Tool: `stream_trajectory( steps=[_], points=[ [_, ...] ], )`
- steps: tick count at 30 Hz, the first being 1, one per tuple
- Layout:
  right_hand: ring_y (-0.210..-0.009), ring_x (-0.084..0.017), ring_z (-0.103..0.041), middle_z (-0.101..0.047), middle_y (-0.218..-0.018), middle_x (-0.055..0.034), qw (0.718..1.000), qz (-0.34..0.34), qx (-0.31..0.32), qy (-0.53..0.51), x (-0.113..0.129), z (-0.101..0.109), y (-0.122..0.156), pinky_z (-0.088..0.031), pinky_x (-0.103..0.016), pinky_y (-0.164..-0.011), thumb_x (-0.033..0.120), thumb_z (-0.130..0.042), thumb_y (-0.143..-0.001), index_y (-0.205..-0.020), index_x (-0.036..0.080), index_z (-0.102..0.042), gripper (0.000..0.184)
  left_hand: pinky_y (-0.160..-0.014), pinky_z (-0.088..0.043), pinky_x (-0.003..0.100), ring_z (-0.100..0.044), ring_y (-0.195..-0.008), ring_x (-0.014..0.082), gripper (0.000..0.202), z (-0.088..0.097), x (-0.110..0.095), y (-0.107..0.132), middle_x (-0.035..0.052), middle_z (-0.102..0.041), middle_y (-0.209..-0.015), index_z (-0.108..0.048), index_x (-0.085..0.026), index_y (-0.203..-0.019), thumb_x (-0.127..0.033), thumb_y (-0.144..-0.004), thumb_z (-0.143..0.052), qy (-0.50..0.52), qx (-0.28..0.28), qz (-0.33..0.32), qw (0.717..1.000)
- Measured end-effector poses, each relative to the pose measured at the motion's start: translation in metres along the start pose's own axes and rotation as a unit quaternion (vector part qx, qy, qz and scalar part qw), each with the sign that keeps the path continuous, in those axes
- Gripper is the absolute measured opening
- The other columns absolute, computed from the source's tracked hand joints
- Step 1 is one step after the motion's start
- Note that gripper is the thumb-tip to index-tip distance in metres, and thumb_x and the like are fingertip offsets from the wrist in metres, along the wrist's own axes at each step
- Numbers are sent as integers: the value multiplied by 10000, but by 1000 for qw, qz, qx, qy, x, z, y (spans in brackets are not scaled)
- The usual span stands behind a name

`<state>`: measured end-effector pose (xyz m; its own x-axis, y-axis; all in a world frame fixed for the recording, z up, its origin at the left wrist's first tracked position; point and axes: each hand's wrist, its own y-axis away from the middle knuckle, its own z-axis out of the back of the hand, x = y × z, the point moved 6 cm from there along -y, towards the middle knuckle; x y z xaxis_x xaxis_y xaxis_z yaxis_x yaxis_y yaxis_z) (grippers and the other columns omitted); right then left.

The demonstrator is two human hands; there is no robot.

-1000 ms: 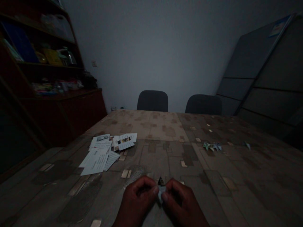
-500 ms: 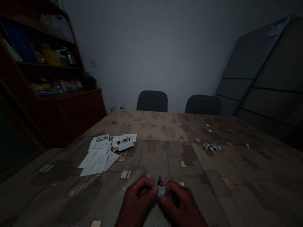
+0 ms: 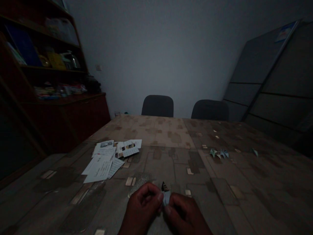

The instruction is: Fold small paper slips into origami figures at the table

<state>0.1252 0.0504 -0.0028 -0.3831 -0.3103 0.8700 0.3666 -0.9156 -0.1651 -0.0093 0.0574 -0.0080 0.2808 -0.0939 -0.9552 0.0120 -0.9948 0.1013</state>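
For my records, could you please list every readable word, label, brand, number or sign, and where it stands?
Nothing can be read.
Printed sheets: lines too small.
Label on the grey panel: too blurred.
Items on the cabinet: too dark and blurred.
Held folded paper: nothing legible.

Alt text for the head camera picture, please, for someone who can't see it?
Left hand and right hand hold a small folded paper over a dim, patterned table. Loose papers lie left; small folded pieces lie right.

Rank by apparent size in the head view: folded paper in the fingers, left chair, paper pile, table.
1. Table
2. Paper pile
3. Left chair
4. Folded paper, partly hidden by the fingers
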Motion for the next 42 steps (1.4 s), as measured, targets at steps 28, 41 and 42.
stream_trajectory(
  steps=[28,41,42],
  points=[
    [-633,-150,-453,-497,-655,29,980,-55,-108,-158,-3,18,1,-363,-241,-576,449,-649,-811,-740,192,-562,281,-586,-426,199,-579,-653,143,255,6,-9,0,-11,-675,-696,-681,-189,-792,-235,-595,-835,9,-54,-38,998],
    [-695,-170,-584,-606,-734,-9,992,43,-91,-75,16,25,2,-436,-246,-648,257,-636,-824,-766,195,-653,87,-610,-480,244,-613,-641,183,51,-1,-26,11,23,-672,-648,-730,-190,-595,-162,-633,-750,-85,-18,-116,989],
    [-698,-171,-586,-610,-738,-11,992,48,-90,-68,17,25,2,-439,-247,-650,245,-629,-827,-768,195,-652,80,-616,-481,247,-617,-650,189,64,-1,-26,11,28,-673,-656,-731,-193,-591,-160,-643,-748,-90,-11,-128,988]
  ],
)
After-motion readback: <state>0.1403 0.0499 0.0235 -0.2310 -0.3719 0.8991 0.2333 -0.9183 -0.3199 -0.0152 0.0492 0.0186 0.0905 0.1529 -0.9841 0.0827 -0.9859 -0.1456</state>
